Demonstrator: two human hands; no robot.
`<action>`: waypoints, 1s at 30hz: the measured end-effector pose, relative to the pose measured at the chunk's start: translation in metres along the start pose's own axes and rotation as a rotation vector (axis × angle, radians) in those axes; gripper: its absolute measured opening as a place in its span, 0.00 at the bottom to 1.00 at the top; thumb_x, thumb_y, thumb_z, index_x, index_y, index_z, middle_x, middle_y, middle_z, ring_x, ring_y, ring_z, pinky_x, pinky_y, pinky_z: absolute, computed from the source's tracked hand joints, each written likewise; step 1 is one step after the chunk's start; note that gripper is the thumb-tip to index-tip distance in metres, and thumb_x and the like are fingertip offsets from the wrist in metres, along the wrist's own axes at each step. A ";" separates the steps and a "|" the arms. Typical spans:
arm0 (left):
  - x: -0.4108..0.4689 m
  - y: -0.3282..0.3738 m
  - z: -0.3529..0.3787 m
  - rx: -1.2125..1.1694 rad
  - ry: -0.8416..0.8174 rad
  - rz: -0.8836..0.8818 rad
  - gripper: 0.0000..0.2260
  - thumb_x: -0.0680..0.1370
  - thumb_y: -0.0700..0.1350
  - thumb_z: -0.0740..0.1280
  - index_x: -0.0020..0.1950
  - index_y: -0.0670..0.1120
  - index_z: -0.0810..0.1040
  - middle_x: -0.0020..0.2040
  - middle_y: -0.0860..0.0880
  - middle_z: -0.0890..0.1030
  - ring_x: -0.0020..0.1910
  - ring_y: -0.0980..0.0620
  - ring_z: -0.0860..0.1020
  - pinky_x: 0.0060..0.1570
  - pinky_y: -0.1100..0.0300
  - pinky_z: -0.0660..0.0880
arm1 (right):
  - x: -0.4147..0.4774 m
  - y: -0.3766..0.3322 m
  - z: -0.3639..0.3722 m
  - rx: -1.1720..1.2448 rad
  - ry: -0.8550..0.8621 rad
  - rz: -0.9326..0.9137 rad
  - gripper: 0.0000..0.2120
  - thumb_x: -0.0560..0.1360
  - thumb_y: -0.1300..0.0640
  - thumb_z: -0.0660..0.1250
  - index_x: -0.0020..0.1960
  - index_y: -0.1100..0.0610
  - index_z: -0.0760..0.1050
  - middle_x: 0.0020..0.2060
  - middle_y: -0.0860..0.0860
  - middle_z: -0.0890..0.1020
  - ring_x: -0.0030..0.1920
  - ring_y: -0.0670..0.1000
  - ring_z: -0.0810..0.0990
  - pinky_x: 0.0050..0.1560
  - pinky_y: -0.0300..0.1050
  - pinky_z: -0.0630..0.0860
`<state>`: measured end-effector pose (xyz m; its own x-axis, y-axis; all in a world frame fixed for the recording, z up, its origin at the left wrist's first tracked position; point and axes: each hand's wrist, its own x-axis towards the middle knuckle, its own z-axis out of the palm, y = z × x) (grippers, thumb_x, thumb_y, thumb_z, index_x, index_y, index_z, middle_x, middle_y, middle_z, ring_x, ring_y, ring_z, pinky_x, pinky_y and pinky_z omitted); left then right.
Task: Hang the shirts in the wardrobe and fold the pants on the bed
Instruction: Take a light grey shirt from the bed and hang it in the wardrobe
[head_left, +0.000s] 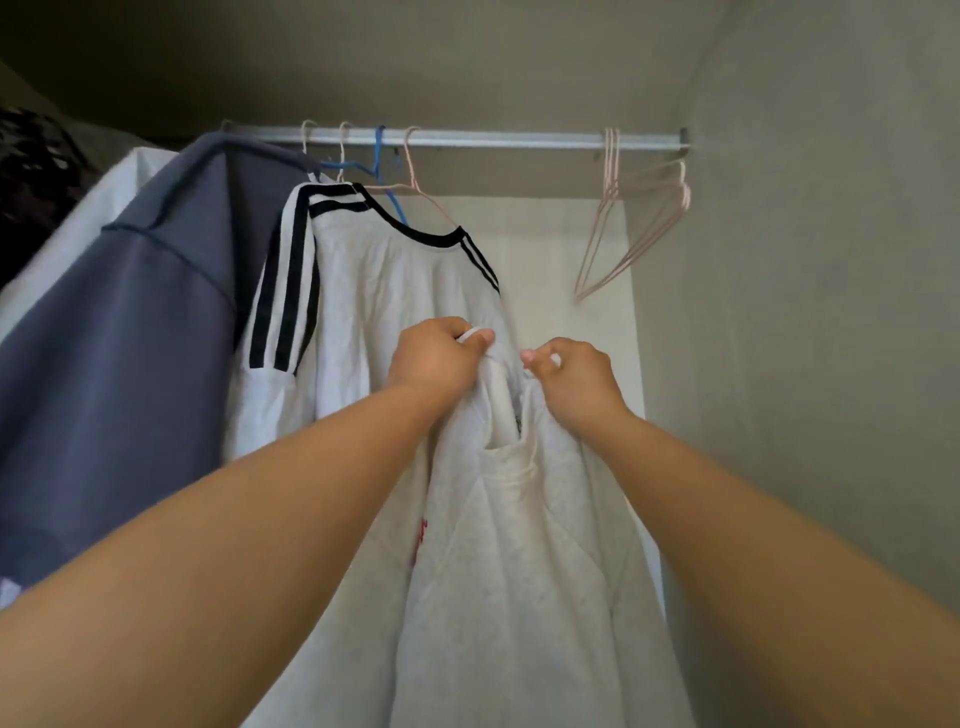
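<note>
Head view, nearest first: two bare forearms reaching up and forward. Left hand (434, 358) curled round the neckline of a white shirt (519, 571), right hand (576, 382) pinching the opposite edge just beside it; close together, not touching. Shirt draped down from both grips, between the arms. Looks like the hanging step; no pants in sight. Hanger inside the collar or not: cannot tell. Next, probably: reaching for one of the empty pink hangers (639, 218) up on the right, or lifting straight to the rod (493, 139). Farther back, hung on that rod: striped shirt (389, 280) and blue-grey shirt (130, 364), left of the hands.
</note>
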<state>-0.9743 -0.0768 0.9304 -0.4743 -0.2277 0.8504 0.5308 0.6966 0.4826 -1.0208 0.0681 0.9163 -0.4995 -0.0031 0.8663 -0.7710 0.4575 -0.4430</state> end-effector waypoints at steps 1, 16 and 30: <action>0.005 0.001 0.006 -0.003 0.009 0.009 0.13 0.78 0.53 0.65 0.43 0.45 0.80 0.41 0.46 0.80 0.44 0.45 0.78 0.47 0.54 0.75 | 0.006 0.003 -0.002 0.006 0.002 0.001 0.11 0.77 0.48 0.64 0.47 0.55 0.78 0.43 0.50 0.77 0.42 0.50 0.74 0.39 0.39 0.66; 0.094 0.010 0.059 -0.030 0.116 0.087 0.15 0.78 0.51 0.64 0.34 0.46 0.73 0.36 0.47 0.76 0.43 0.44 0.76 0.43 0.56 0.71 | 0.091 0.011 -0.018 -0.600 -0.200 -0.172 0.04 0.74 0.50 0.66 0.42 0.49 0.73 0.43 0.48 0.77 0.48 0.52 0.76 0.44 0.43 0.71; 0.137 0.024 0.085 0.099 0.116 0.173 0.13 0.78 0.54 0.64 0.39 0.46 0.76 0.35 0.50 0.74 0.43 0.45 0.74 0.38 0.58 0.64 | 0.158 -0.050 -0.074 -1.449 0.557 -0.574 0.15 0.78 0.62 0.52 0.56 0.58 0.75 0.54 0.57 0.73 0.59 0.57 0.65 0.55 0.50 0.60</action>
<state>-1.0863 -0.0335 1.0403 -0.2948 -0.1715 0.9400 0.5228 0.7945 0.3089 -1.0322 0.1104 1.0928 0.1425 -0.3010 0.9429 0.3518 0.9058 0.2360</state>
